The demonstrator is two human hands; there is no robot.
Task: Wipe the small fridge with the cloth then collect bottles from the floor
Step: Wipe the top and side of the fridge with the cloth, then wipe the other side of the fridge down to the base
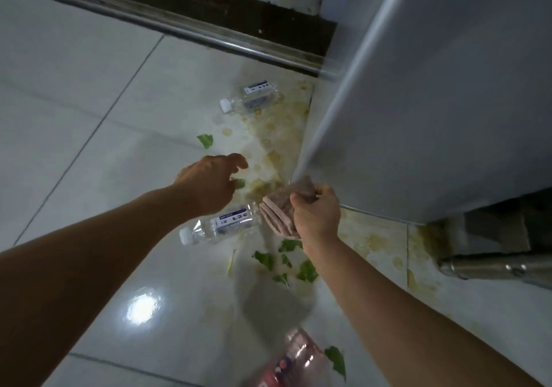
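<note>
Your right hand grips the folded pink cloth at the small fridge's lower corner; your left hand, fingers loose and empty, hovers above the nearest water bottle on the floor; collecting seems next, so lower and close round it.

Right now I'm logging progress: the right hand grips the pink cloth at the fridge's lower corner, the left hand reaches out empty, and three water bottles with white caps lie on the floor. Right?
Not quite. The head view shows two white-capped water bottles; the third bottle is reddish. The right hand does grip the pink cloth at the fridge corner, left hand empty.
</note>
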